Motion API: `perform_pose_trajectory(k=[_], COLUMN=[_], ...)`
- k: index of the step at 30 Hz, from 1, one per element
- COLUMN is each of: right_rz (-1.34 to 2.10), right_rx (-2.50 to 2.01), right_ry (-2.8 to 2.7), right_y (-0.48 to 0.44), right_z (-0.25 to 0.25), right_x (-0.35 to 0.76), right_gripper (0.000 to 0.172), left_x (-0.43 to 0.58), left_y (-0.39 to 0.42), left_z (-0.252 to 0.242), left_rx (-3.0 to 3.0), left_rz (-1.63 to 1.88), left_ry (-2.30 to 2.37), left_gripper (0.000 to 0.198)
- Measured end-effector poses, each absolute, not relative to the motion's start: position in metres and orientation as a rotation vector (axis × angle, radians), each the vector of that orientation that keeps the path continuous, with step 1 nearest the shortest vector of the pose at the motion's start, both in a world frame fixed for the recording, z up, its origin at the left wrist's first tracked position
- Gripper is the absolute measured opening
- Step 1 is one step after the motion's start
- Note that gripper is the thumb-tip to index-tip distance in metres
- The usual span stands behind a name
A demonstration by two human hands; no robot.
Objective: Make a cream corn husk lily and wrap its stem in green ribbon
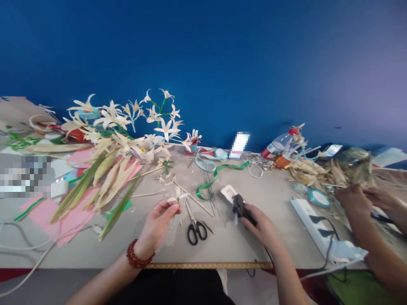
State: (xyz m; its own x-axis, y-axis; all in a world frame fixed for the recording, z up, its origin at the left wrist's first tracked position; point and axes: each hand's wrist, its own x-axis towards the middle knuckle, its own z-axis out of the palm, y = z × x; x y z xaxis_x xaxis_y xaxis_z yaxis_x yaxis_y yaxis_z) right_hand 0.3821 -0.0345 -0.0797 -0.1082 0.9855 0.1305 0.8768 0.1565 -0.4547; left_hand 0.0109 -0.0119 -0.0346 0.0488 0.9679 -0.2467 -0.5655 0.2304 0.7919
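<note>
My left hand (162,216), with a red bead bracelet at the wrist, pinches a small pale flower piece (178,199) between thumb and fingertips. Its petals look like dried husk, and part of it is hidden by the fingers. To the right, my right hand (262,226) is wrapped around a black hot glue gun (238,205), whose front end is by a small white box (228,192). Between my hands lie black-handled scissors (196,231), pointing away from me. Just behind them are thin wires (211,190) and a curling green ribbon (208,185).
Husk lilies (111,116) stand at the back left above loose corn husks (116,182) and pink paper (74,218). A white power strip (313,228) with cords lies on the right. Beyond it, a co-worker's hands (356,203) handle husks. A plastic bottle (276,144) leans near the wall.
</note>
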Motion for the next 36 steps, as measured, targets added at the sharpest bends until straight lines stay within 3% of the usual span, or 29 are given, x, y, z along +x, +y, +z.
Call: perform_pose_trajectory(k=[7,16,25,36], right_rz=[0.638,0.730,0.837,0.574], right_rx=[-1.837,-1.356,-1.309,-1.259], right_ry=[-1.807,-1.004,-1.562,-1.897], right_y=[-0.028,-0.040,-0.074,-0.061], right_z=[-0.061,-0.045,-0.003,0.004], right_x=[0.385,0.351,0.227,0.204], right_gripper=[0.036,0.032,0.008,0.004], left_x=[0.020,0.019,0.024,0.018], left_y=[-0.011,-0.009,-0.012,-0.017], left_z=[-0.025,-0.026,-0.020,-0.008], left_rx=[0.609,0.626,0.686,0.629], left_rz=[1.222,1.208,1.170,1.137], left_ry=[0.849,0.915,0.886,0.801], left_gripper=[0.018,0.021,0.017,0.016])
